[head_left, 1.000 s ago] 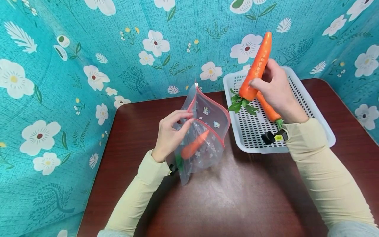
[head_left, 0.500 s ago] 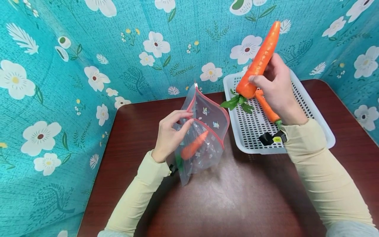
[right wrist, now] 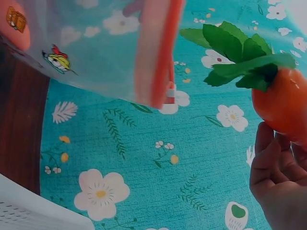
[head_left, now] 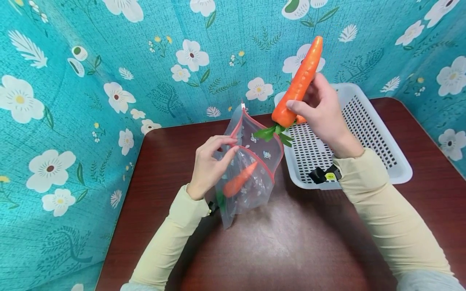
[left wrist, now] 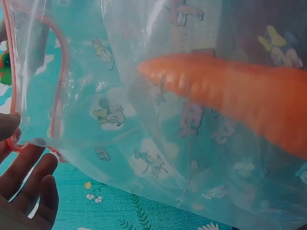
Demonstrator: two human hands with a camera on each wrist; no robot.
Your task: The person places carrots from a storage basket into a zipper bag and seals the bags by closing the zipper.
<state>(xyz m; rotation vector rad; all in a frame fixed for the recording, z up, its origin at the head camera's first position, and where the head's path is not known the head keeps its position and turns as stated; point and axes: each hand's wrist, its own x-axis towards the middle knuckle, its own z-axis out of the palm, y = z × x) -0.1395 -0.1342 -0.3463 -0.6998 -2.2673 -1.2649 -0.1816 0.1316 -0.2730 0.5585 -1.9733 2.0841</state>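
With thumb and fingers, my left hand (head_left: 211,167) pinches the pink rim of a clear zip bag (head_left: 256,200), whose mouth gapes open. Inside the bag lies one carrot (head_left: 238,180), its tip slanting up toward the mouth; the left wrist view shows this carrot (left wrist: 225,88) through the printed plastic. My right hand (head_left: 324,115) grips a second carrot (head_left: 303,74) above the bag's right side, tip up and leafy end down. Its green leaves (head_left: 271,132) overlap the bag's far right rim in the head view; the right wrist view shows those leaves (right wrist: 244,57) apart from the bag.
A white perforated basket (head_left: 395,161) stands at the right, beneath my right forearm. Part of another carrot (head_left: 300,119) shows in it, mostly hidden by my right hand. The dark table (head_left: 284,246) meets a teal flowered cloth (head_left: 153,60) behind.
My right hand has carried its carrot from over the basket leftward to the bag's mouth, first rising a little, then lowering. The left hand and the bag have hardly moved.
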